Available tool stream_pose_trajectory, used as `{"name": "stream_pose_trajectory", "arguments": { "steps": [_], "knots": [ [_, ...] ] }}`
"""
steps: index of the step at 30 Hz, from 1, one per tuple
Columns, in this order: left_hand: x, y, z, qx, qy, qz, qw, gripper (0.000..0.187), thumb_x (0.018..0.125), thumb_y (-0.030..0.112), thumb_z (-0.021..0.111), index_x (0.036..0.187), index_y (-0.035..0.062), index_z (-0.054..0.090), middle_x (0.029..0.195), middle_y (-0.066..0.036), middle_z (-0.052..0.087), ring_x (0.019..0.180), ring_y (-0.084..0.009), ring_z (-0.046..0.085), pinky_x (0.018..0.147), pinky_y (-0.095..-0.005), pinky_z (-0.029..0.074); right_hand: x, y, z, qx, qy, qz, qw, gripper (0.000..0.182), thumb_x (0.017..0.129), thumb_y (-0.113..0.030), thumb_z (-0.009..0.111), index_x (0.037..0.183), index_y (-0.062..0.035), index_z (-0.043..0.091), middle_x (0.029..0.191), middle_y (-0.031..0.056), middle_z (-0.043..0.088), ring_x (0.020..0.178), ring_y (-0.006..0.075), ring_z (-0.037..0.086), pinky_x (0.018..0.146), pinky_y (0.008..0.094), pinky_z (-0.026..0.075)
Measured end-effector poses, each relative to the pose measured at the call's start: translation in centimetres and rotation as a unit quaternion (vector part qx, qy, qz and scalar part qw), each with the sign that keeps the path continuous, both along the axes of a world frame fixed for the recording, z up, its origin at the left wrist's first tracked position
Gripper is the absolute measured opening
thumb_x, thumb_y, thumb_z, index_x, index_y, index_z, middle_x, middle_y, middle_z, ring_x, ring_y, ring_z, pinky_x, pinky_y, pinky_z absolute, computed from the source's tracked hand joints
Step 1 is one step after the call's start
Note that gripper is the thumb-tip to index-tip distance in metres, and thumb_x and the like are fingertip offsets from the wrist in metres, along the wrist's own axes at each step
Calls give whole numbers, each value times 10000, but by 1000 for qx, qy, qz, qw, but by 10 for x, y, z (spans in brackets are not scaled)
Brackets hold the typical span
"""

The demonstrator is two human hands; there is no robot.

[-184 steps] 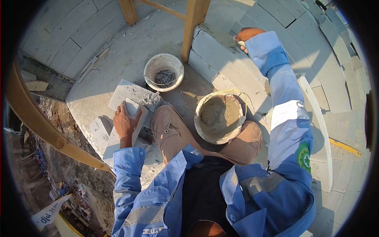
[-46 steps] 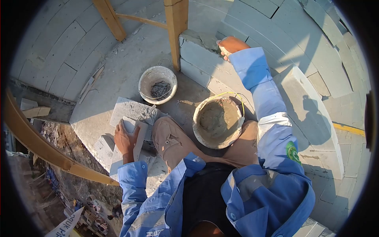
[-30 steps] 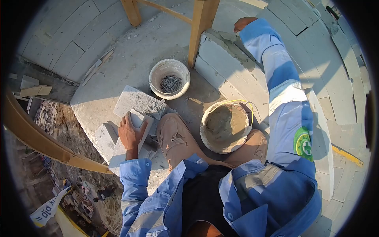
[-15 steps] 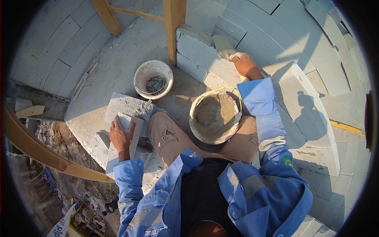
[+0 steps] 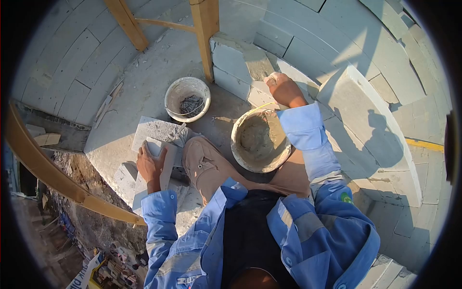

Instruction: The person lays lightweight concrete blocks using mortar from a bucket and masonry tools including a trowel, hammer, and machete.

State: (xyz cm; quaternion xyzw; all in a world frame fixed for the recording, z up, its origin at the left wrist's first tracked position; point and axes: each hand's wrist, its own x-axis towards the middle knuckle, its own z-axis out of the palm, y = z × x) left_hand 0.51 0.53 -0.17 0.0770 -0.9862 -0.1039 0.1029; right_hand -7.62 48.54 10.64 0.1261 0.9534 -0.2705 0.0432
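My right hand (image 5: 286,90) is closed round the handle of a trowel (image 5: 258,64), its flat blade lying over the top of a low block wall (image 5: 232,83). At the left, my left hand (image 5: 150,167) grips a pale grey block (image 5: 166,166), thumb on one side and fingers on the other. That block leans among other cut blocks (image 5: 161,129) beside my knee. Between my legs stands a bucket of wet mortar (image 5: 260,139), just below my right forearm.
A second bucket (image 5: 187,98) holds nails. Wooden posts (image 5: 206,38) rise at the back. A large pale slab (image 5: 365,125) stands at the right. To the left, the floor edge drops off past a curved wooden beam (image 5: 57,178) to rubble below.
My right hand and the trowel have shifted left along the wall top, and the forearm now covers part of the mortar bucket's rim. My left hand keeps its grip on the block.
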Motion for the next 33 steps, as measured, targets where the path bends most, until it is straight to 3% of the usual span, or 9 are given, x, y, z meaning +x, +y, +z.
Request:
{"name": "stream_pose_trajectory", "arguments": {
  "steps": [7, 11, 14, 16, 20, 22, 29, 31, 33],
  "knots": [
    [0, 0, 3, 22, -14, 14, 1000, 873, 719, 546, 801, 1370, 37, 518, 1205, -169, 629, 1096, -357, 619, 928, -450, 492, -98, -24, 67, -73, -95, 27, 992, 430, 968, -331, 505, 1040, 49, 693, 1192, 287, 640, 1136, 418, 612, 950, 477, 483],
    [1, 0, 3, 26, -17, 16, 999, 871, 712, 536, 810, 1365, 37, 521, 1203, -172, 632, 1093, -355, 621, 928, -448, 492, -171, -44, 38, 124, -22, 116, 985, 407, 939, -293, 519, 1077, 44, 699, 1265, 293, 605, 1168, 390, 610, 973, 465, 485],
    [-2, -3, 0, 27, -16, 14, 999, 869, 708, 536, 812, 1359, 36, 524, 1197, -172, 635, 1087, -352, 622, 927, -445, 490, -224, -44, 4, 239, 116, 200, 943, 326, 928, -228, 565, 997, 60, 699, 1025, 241, 707, 893, 411, 695, 822, 464, 551],
    [0, -2, -1, 28, -20, 9, 999, 870, 707, 539, 811, 1357, 35, 526, 1194, -172, 637, 1081, -351, 622, 927, -443, 489, -228, -51, 19, 437, 43, 388, 810, 286, 883, -179, 592, 1021, 46, 703, 1053, 257, 694, 1016, 418, 666, 887, 448, 542],
    [-2, 0, 6, 28, -24, 13, 999, 869, 707, 540, 811, 1356, 36, 528, 1190, -168, 638, 1064, -346, 624, 921, -444, 489, -201, -49, 57, 514, -30, 457, 725, 264, 861, -143, 597, 1026, 30, 709, 1020, 269, 683, 1056, 420, 646, 887, 459, 532],
    [-1, -1, 2, 22, -10, 8, 1000, 868, 708, 541, 812, 1360, 43, 528, 1192, -160, 637, 1070, -345, 624, 921, -440, 489, -183, -22, 57, 374, 92, 453, 804, 247, 901, -138, 574, 1027, 27, 709, 969, 281, 674, 991, 432, 661, 823, 477, 535],
    [-1, -2, -1, 17, 11, -2, 1000, 869, 712, 554, 807, 1359, 44, 532, 1198, -161, 636, 1082, -354, 627, 917, -441, 494, -116, 32, 34, 477, 46, 400, 782, 225, 819, -158, 647, 921, 23, 734, 913, 253, 683, 881, 421, 687, 768, 479, 551],
    [0, -1, 3, 19, 3, -3, 1000, 869, 711, 551, 808, 1360, 44, 531, 1195, -164, 635, 1078, -357, 627, 910, -444, 496, -86, 28, 51, 307, -65, 221, 923, 362, 906, -277, 602, 960, 67, 702, 985, 299, 676, 931, 446, 672, 805, 485, 523],
    [-1, 0, 4, 23, -3, -10, 1000, 869, 710, 549, 809, 1361, 43, 531, 1193, -166, 635, 1073, -361, 627, 903, -446, 498, -69, 39, 49, 203, -95, 77, 972, 467, 963, -343, 564, 988, 111, 672, 1027, 332, 666, 957, 468, 658, 822, 489, 500]
  ]
}}
